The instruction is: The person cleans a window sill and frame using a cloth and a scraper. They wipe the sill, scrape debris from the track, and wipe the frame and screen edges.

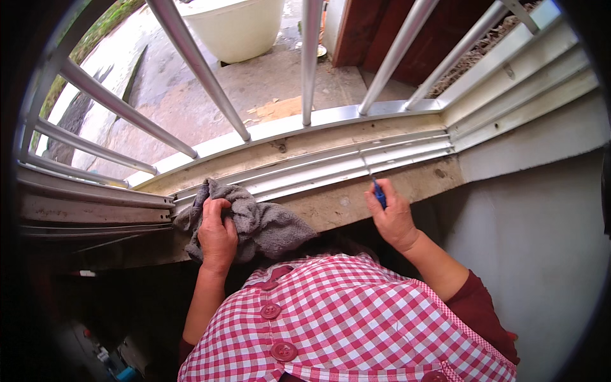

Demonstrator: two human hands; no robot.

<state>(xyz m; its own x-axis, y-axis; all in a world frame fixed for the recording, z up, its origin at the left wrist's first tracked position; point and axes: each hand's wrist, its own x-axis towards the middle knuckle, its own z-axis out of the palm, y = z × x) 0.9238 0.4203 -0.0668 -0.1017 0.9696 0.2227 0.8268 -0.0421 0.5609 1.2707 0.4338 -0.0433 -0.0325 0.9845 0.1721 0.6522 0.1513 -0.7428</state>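
Note:
A grey cloth (272,224) lies bunched over the left part of the window sill, and my left hand (218,234) grips it near the frame's left corner. My right hand (394,219) is closed around the blue handle (379,194) of a thin-shafted tool, perhaps a screwdriver. Its shaft reaches across the white metal window track (305,173), right of the middle; the tip is too fine to make out. The stone-like sill (334,207) runs below the track, between both hands.
Metal bars (309,71) rise beyond the track. Outside them are a pale tub (234,28) and a dark red door (377,38). The side frame (95,205) meets the track at left, and a grey wall (525,229) stands at right.

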